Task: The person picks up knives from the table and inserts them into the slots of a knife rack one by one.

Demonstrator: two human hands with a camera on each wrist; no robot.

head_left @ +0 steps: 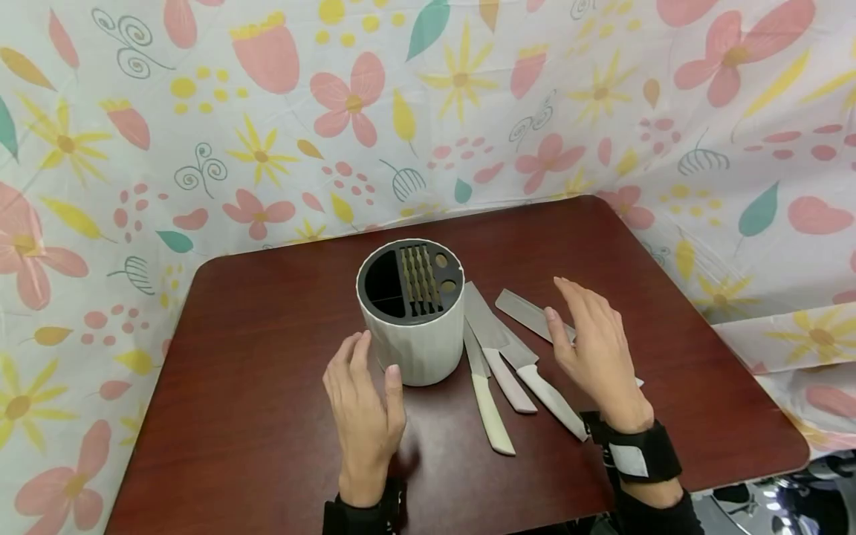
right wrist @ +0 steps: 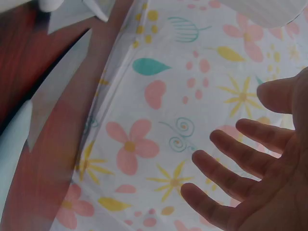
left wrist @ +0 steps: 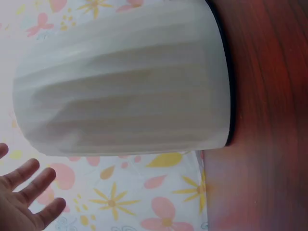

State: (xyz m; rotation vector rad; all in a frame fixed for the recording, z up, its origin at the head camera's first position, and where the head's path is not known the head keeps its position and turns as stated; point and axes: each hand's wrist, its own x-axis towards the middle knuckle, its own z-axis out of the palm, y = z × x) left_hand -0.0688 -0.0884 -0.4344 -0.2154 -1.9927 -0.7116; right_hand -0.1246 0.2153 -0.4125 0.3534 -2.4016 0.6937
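Hovering over a knife (head_left: pixel 524 312) — right hand (head_left: pixel 597 348); left hand (head_left: pixel 364 416) near white holder (head_left: pixel 424 353).

Black wristbands (head_left: pixel 660 452), 1 pale patch (head_left: pixel 628 461)

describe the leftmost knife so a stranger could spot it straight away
On the brown table stands a round white holder. To its right lie four knives; look for the leftmost knife. Its slim blade and yellowish handle set it apart from the broader blades and less yellow handles beside it.
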